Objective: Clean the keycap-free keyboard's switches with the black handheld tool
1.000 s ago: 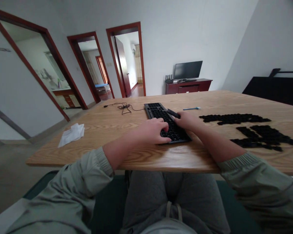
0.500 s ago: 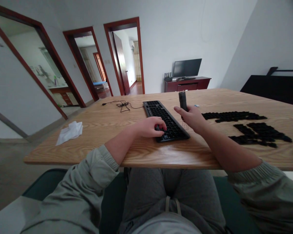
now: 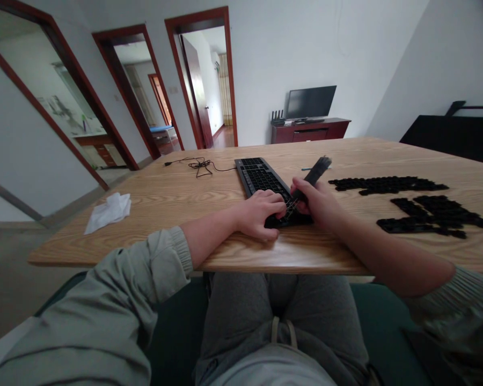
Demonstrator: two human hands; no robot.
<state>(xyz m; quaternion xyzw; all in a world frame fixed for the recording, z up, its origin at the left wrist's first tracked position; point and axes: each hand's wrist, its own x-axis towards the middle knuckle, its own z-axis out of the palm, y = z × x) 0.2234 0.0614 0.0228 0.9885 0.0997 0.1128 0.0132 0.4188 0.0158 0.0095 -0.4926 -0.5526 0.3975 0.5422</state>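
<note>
A black keyboard lies slanted on the wooden table, its near end under my hands. My left hand is closed over the near left corner, fingers curled on the keys and thumb at the front edge. My right hand grips a dark keycap puller with a brush end. Its bristles point up to the right, while its thin wire loops reach down to the keys beside my left fingertips. Exactly which key the wires touch cannot be made out. Black keycaps lie in rows to the right, with another keycap group nearer me.
A coiled cable runs left from the keyboard's far end. Crumpled white tissue lies on the table's left side. A thin bluish stick rests beyond my right hand. The table's front edge is just before my lap.
My right hand has come down and left, tilting the keycap puller so its wires meet the keys. My left hand has shifted slightly right, its thumb now at the keyboard's front edge.
</note>
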